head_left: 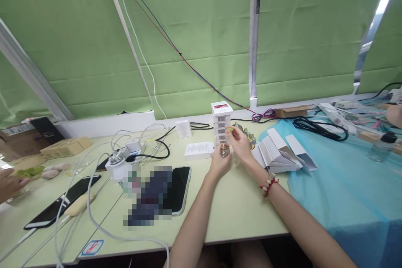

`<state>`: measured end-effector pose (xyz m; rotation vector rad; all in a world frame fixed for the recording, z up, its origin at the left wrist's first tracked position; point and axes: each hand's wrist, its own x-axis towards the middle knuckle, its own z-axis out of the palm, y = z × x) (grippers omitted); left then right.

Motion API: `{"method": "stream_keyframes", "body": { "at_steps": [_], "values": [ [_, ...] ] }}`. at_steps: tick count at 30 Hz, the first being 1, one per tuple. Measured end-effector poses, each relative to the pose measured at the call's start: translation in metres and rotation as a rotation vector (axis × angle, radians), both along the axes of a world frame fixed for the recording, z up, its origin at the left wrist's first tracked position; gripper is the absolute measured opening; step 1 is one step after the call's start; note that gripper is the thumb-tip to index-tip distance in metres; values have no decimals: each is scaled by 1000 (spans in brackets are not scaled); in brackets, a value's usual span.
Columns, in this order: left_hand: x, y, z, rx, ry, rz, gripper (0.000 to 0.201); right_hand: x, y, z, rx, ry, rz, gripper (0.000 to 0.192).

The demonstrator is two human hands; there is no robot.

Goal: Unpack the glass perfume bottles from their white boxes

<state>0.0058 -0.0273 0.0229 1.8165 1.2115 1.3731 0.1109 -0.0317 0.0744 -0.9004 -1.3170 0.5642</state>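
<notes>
My left hand (220,162) is wrapped around a small glass bottle (223,151), which it holds upright above the table. Just above and to the right, my right hand (240,142) pinches a small yellow-green cap-like piece (230,129), apart from the bottle. Several similar small bottles (252,137) stand behind my right hand, partly hidden by it. A stack of white boxes (221,119) rises directly behind both hands. Left of my left hand lies a flat white box (199,150). Open white cartons (279,153) lie to the right of my right wrist.
A phone (179,190) and a blurred-out dark item lie left of my forearm. White cables run around a charger hub (119,167). Blue sheeting (329,188) covers the right side, with a black cable coil (322,128) on it. Another person's hand (12,184) shows at far left.
</notes>
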Motion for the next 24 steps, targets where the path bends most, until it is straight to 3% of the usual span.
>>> {"method": "stream_keyframes", "body": {
  "at_steps": [4, 8, 20, 24],
  "values": [
    [3, 0, 1, 62, -33, -46, 34, -9, 6, -21, -40, -32, 72, 33],
    [5, -2, 2, 64, -29, -12, 37, -17, 7, -38, 17, -28, -35, 31],
    [4, -4, 0, 83, 69, 26, 44, -16, -5, -32, 91, -163, -135, 26],
    [-1, -7, 4, 111, 138, -38, 50, -12, -6, -29, 116, -176, -148, 28]
  ]
}}
